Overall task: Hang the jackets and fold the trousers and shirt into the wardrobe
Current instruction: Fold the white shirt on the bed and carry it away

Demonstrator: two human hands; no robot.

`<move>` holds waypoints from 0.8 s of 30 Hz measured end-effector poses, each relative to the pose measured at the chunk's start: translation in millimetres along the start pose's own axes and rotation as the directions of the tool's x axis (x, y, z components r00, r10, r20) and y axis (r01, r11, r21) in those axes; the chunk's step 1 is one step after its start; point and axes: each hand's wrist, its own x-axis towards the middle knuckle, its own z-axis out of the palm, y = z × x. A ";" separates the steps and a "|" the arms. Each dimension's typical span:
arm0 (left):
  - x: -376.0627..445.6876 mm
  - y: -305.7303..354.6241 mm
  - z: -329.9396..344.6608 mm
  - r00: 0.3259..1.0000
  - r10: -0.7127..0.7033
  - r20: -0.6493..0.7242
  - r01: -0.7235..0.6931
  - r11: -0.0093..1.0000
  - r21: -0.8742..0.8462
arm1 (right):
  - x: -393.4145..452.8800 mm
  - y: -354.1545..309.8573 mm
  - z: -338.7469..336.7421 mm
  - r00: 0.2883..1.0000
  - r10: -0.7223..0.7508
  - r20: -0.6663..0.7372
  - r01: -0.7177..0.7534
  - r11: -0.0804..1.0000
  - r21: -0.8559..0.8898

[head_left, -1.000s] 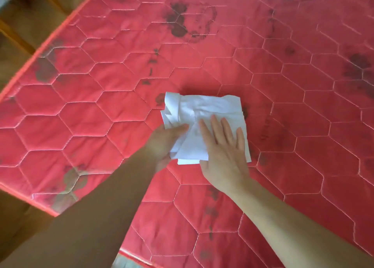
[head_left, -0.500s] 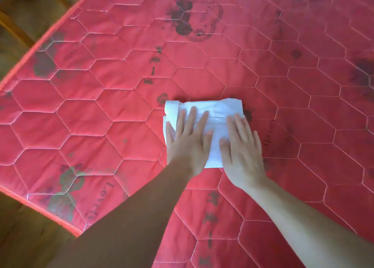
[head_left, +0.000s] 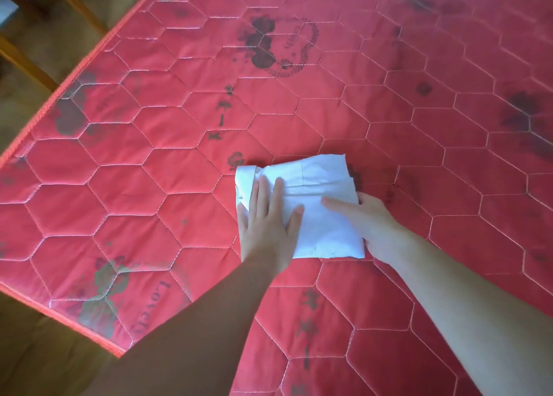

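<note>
A white shirt (head_left: 317,186), folded into a small rectangle, lies on the red quilted mattress (head_left: 167,168). My left hand (head_left: 267,225) rests flat on the shirt's left half with straight, spread fingers. At the shirt's right edge is my right hand (head_left: 371,222). Its thumb lies across the top of the fabric and its fingers curl around the edge, partly hidden beneath. No jackets, trousers or wardrobe are in view.
The mattress fills most of the view, and its piped edge (head_left: 74,78) runs diagonally at the left. Beyond that edge are a brown floor and wooden bars (head_left: 24,63) at the top left.
My right hand has slid from flat on top of the shirt to its right edge, taking hold there. My left hand stays pressed on the left half. The view has shifted slightly.
</note>
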 end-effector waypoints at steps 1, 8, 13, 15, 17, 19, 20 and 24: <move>0.6 -1.8 -3.1 0.999 0.007 0.035 -0.007 1.000 0.013 | -2.0 0.1 -1.2 0.997 0.025 0.070 -0.027 0.999 0.028; 15.4 22.3 -77.6 1.000 0.001 0.016 0.000 0.996 -0.086 | -23.4 -71.1 -21.1 0.875 -0.353 0.331 0.468 0.789 -0.397; 24.6 76.6 -212.4 0.871 0.364 0.330 -0.025 0.703 -0.711 | -95.6 -204.5 -53.6 0.730 -0.249 0.636 0.668 0.453 -0.590; 13.9 104.3 -261.3 0.724 0.524 0.447 0.039 0.617 -0.786 | -136.4 -262.4 -68.3 0.718 -0.176 0.674 0.659 0.485 -0.575; 0.3 135.0 -306.0 0.637 0.588 0.498 0.080 0.592 -0.802 | -180.1 -318.3 -85.0 0.699 -0.085 0.710 0.624 0.557 -0.549; -12.7 168.8 -349.9 0.627 0.611 0.484 0.052 0.586 -0.808 | -224.3 -367.0 -100.8 0.688 -0.009 0.725 0.569 0.627 -0.532; -19.0 184.7 -370.4 0.646 0.611 0.457 0.034 0.576 -0.817 | -244.0 -386.7 -108.1 0.701 -0.014 0.713 0.569 0.613 -0.548; -48.3 238.1 -441.2 0.764 0.513 0.391 0.098 0.506 -0.857 | -326.7 -452.8 -131.4 0.784 -0.225 0.578 0.618 0.361 -0.698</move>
